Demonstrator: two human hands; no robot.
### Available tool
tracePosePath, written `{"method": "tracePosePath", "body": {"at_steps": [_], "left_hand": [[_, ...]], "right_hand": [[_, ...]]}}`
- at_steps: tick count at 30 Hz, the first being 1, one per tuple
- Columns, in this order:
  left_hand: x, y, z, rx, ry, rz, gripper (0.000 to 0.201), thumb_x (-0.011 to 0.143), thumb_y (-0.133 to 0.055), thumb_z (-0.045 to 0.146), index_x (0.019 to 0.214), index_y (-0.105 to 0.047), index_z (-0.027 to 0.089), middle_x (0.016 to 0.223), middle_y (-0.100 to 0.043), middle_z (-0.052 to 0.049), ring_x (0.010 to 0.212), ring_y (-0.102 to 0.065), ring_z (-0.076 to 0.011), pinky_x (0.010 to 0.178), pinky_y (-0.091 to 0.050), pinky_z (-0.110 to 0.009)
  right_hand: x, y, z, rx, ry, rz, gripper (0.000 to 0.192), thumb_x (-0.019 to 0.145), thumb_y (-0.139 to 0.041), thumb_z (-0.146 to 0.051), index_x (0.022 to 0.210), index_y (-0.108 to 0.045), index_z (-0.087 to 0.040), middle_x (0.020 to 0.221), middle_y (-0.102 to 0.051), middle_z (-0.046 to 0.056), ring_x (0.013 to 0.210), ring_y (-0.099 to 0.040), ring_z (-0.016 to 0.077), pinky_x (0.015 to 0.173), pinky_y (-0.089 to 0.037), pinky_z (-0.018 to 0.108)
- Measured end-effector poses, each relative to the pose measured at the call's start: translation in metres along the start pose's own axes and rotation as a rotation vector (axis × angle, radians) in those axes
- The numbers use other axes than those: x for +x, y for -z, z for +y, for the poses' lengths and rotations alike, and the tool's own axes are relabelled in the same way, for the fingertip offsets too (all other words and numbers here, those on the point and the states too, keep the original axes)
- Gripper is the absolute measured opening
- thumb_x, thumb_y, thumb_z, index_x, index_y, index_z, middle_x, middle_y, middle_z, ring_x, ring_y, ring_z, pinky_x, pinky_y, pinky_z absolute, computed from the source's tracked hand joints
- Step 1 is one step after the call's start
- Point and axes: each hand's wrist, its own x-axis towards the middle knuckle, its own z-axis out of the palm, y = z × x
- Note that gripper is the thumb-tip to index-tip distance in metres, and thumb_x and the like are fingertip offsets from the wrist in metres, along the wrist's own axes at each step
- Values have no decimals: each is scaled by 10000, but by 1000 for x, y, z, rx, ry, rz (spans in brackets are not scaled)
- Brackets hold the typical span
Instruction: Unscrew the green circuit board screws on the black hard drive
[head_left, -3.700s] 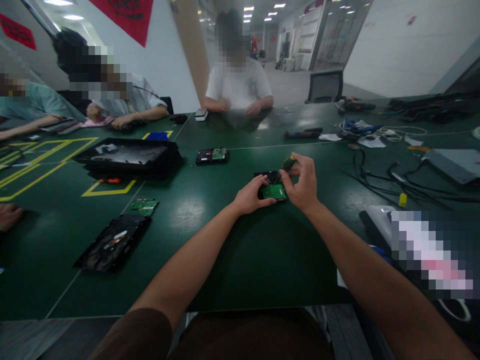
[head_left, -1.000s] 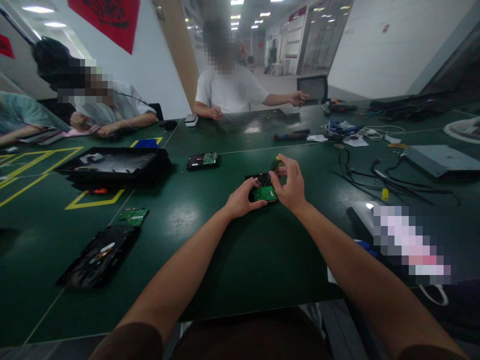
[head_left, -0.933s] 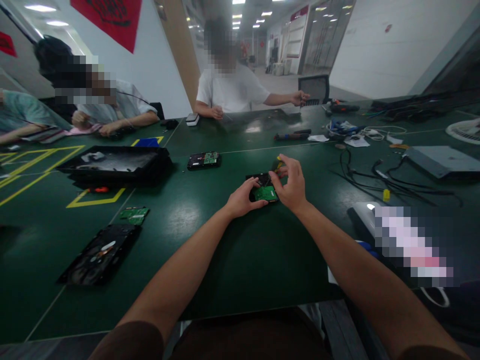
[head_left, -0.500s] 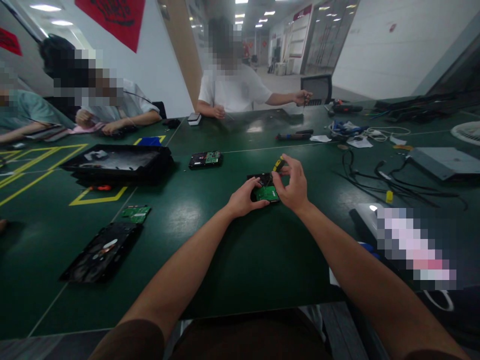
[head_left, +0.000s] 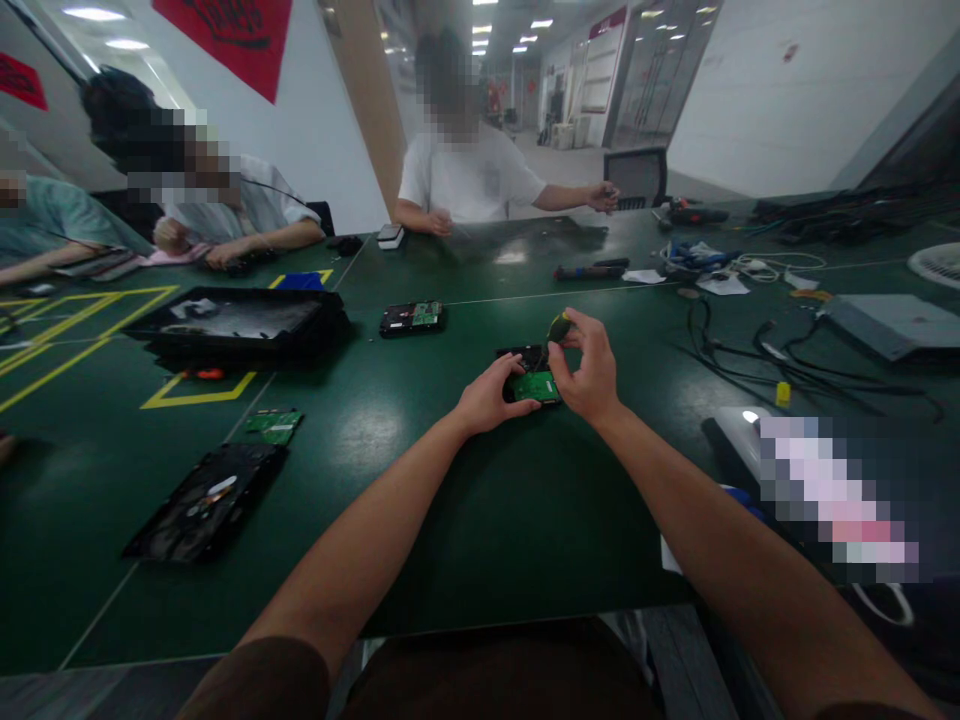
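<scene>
A hard drive lies on the green table with its green circuit board facing up. My left hand is closed around its left end, thumb along the near edge and fingers on the far side. In my right hand is a small screwdriver with a yellow and black handle, pinched between thumb and fingers. It stands tilted over the drive, its shaft pointing down at the board; the tip is too small to make out.
Another hard drive lies beyond my left hand. At left are a black tray stack, an opened drive case and a loose circuit board. Black cables and a grey metal box lie right. Several people sit around the table.
The screwdriver handle has turned a little in my right fingers, showing less of its yellow side. My left hand and the hard drive stay in place.
</scene>
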Motion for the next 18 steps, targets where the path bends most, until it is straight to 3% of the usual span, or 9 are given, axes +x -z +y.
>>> {"method": "tracePosePath", "body": {"at_steps": [9,13,18], "left_hand": [[0,2,1,-23,-2,-6,643,772,-833,532,1286,-587,235,1591,-500,-154,1548,-385,-340,1244,-371,-545],[0,2,2,-11,2,-7,643,772,-833,538,1282,-586,234,1591,-500,-155,1544,-394,-339,1235,-384,-545],[1,1,2,7,11,-9,620,779,-830,540,1271,-592,249,1601,-493,-140,1550,-385,-337,1236,-386,-554]], "right_hand": [[0,1,0,-7,4,3,606,965,-645,-305,1525,-414,-319,1347,-564,124,942,-698,240,784,-669,449],[0,3,-3,-10,10,-22,578,978,-621,-296,1523,-430,-317,1381,-574,124,1008,-704,255,848,-663,457],[-2,2,-2,-26,-7,-30,591,1002,-580,-299,1557,-379,-308,1415,-585,129,918,-730,230,907,-647,489]]}}
